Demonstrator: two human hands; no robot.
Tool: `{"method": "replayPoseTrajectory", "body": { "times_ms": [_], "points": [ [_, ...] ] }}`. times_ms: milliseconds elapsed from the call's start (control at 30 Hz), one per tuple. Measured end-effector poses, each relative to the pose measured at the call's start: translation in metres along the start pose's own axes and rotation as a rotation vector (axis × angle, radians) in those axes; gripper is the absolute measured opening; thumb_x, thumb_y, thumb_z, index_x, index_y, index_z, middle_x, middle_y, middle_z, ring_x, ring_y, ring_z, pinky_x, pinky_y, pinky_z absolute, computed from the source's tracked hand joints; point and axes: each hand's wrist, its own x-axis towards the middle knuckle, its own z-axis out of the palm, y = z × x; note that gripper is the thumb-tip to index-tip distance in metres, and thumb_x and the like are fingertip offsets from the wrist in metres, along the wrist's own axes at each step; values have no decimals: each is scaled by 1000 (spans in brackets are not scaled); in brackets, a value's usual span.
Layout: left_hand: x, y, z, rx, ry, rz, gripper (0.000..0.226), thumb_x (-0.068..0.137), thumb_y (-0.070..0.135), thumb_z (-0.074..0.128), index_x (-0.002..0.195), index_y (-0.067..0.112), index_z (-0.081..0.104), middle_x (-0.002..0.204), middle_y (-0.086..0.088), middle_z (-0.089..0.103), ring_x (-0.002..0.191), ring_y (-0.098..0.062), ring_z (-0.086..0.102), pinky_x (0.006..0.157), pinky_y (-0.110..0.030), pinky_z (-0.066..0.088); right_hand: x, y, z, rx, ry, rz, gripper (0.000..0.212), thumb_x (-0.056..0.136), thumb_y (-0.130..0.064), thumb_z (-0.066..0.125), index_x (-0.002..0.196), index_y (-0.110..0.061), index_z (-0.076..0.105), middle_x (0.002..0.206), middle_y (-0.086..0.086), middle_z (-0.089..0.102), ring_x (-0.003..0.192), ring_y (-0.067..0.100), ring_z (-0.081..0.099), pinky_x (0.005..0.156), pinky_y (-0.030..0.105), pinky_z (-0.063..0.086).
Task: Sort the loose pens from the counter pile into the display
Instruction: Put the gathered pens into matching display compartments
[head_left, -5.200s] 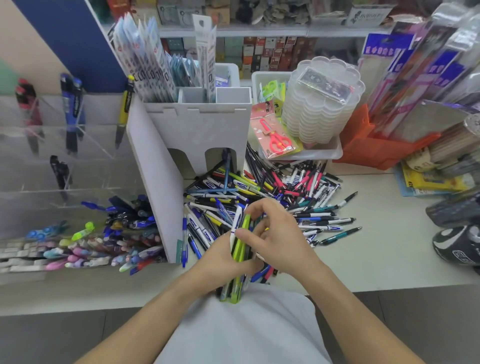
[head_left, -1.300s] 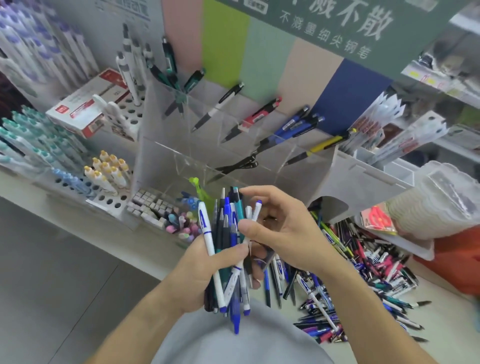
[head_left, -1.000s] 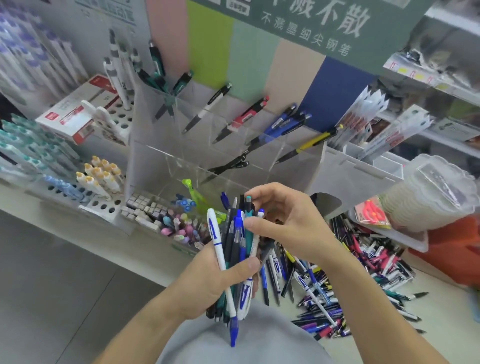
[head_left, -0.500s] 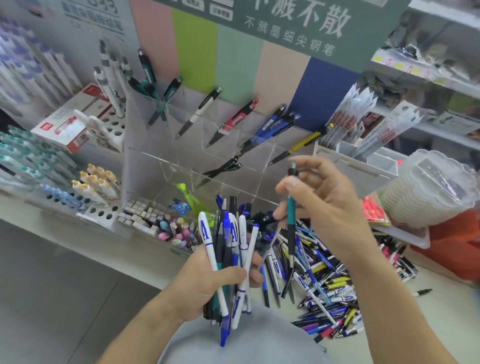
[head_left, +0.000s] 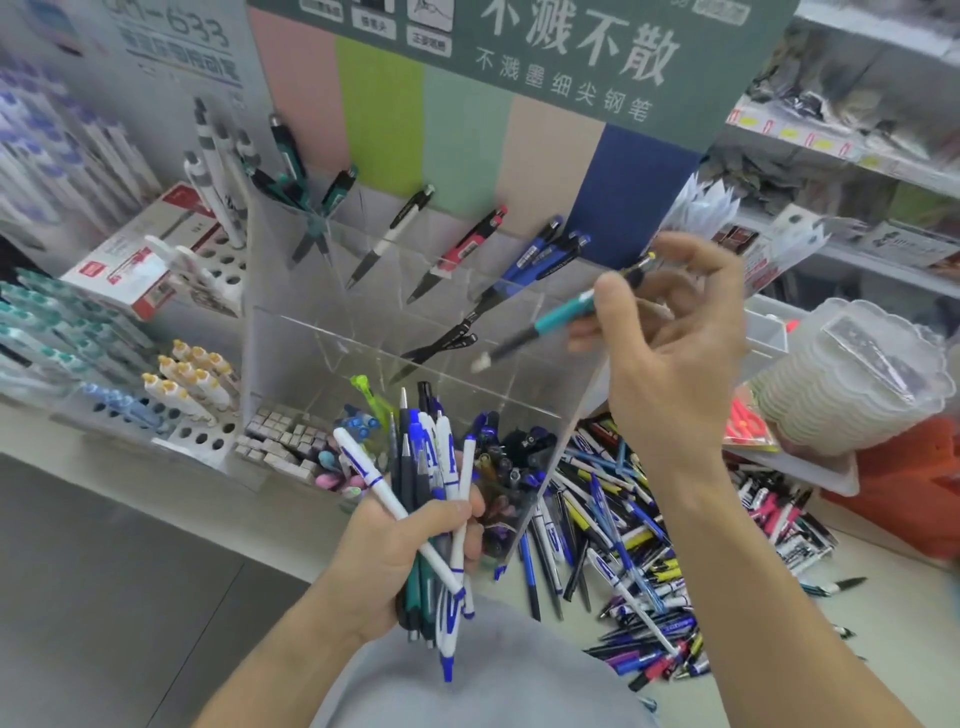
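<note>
A stationery shop: pen-filled acrylic display (head_left: 415, 322), printed advertising sign (head_left: 571, 57), stocked shelves (head_left: 857, 156).

The display (head_left: 311, 343) is clear, glossy acrylic with smooth dividers. The teal pen (head_left: 558, 317) looks like smooth plastic with a darker matt grip section. The bundle of pens (head_left: 431, 467) has shiny white and blue plastic barrels. The counter (head_left: 883, 649) is a pale, matt, smooth surface. The stacked containers (head_left: 857, 384) are translucent ribbed plastic. The backboard (head_left: 467, 114) looks like matt printed card.
</note>
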Motion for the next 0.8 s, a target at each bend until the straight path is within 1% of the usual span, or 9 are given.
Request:
{"method": "replayPoseTrajectory", "body": {
  "times_ms": [67,167,233,333,400,467,533,667,800],
  "points": [
    [-2,2,0,1,37,27,23,59,17,80,74,2,73,60,-21,56,49,-26,53,47,-31,50,13,0,8,-31,61,-182,28,97,-3,65,113,-15,46,90,14,62,77,30,74,70,47,62],
    [-2,6,-1,28,58,68,13,68,13,78,77,4,75,64,-21,61,54,-28,58,51,-33,52,34,4,13,-197,110,-389,27,95,-10,69,110,-17,48,87,-3,64,77,17,74,72,42,61],
    [-2,6,-4,57,85,102,11,73,12,72,81,5,76,67,-21,63,58,-28,61,55,-33,54,42,6,15,-275,139,-433,26,94,-14,72,109,-16,51,85,-13,62,74,6,70,71,32,60],
    [-3,9,-6,103,94,133,12,77,12,76,87,4,75,73,-22,66,66,-29,64,62,-34,56,49,5,27,-168,153,-443,26,92,-12,73,107,-13,52,80,-13,65,71,14,72,67,38,60],
    [-3,12,-5,84,96,126,8,79,8,80,85,4,76,73,-23,66,66,-29,65,63,-35,58,54,5,47,-101,95,-506,26,91,-7,74,107,-6,53,83,-2,70,71,19,73,67,38,61],
    [-3,15,-7,71,100,114,7,78,8,79,84,6,76,72,-22,66,66,-30,65,63,-37,59,63,7,73,-118,13,-530,26,88,-5,76,104,2,57,83,7,72,72,15,73,69,31,61],
    [-3,20,-9,77,100,118,14,76,12,73,88,4,74,72,-22,65,65,-29,64,61,-37,57,73,11,99,-165,-61,-528,27,86,-6,78,101,6,60,82,7,73,72,12,72,69,30,61],
    [-5,28,-17,87,174,150,21,77,10,80,93,0,71,71,-19,66,63,-26,64,58,-34,57,87,19,141,-300,-213,-569,26,85,-9,79,99,5,62,77,4,70,65,15,67,67,34,59],
    [-6,29,-24,36,233,166,17,72,14,72,85,4,74,69,-20,66,59,-25,64,53,-33,55,95,27,168,-432,-338,-503,19,85,-9,77,94,2,64,75,6,67,65,24,61,65,43,53]
  ]
}}
